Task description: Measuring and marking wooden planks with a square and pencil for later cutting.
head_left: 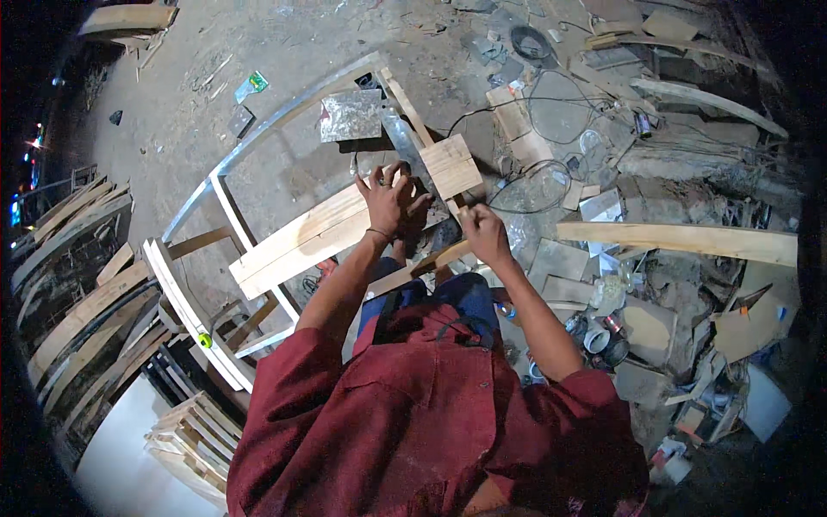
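A pale wooden board (pixel 301 241), with a line along its length, lies slanting across a metal frame (pixel 233 155). Over its right end rests my left hand (pixel 389 202), fingers spread, beside a small dark part I cannot make out. My right hand (pixel 485 234) is closed, its curled fingers at the near end of a narrow wooden strip (pixel 407 108); what lies inside them is hidden. On top of that strip sits a squarish wooden block (pixel 450 165). Beyond my left hand is a scuffed metal plate (pixel 351 116) on the frame.
A yellow-green tape measure (pixel 204 340) sits on a white rail at the left. Curved timbers (pixel 95 302) are stacked farther left. To the right lie a long wooden beam (pixel 680 241), a looping black cable (pixel 525 207) and scattered scraps. My legs are close to the frame.
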Demonstrator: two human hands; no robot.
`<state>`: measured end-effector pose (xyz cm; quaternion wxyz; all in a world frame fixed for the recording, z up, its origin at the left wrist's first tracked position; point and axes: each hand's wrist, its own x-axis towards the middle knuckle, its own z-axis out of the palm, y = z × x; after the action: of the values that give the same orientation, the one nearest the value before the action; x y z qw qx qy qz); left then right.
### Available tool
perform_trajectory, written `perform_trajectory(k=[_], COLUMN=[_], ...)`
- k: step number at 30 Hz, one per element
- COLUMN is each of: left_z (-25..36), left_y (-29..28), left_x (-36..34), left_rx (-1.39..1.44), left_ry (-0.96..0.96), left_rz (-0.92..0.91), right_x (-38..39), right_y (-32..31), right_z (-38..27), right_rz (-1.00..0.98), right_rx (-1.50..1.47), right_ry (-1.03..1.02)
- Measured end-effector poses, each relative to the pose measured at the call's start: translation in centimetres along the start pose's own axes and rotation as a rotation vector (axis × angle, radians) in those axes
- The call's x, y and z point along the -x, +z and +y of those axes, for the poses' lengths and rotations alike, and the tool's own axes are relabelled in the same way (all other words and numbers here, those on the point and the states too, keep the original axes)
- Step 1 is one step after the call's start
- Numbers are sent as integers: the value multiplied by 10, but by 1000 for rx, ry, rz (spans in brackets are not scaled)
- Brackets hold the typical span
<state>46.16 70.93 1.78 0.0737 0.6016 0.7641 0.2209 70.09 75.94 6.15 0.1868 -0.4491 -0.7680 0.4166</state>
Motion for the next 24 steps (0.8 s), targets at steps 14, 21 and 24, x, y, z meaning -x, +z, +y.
perform_trajectory(k=[14,21,24], left_z=[-14,-44,-49], left_y=[-5,-25,-27], left_x=[2,2,5], left_rx=[53,177,228], left_ry=[48,118,95], left_rz=[-18,-140,-156], right_x=[-5,-2,1], right_y=[65,75,85], right_z=[17,7,6], right_rz=[-23,36,-44], right_rx=[-163,-71,15], right_ry=[421,426,452])
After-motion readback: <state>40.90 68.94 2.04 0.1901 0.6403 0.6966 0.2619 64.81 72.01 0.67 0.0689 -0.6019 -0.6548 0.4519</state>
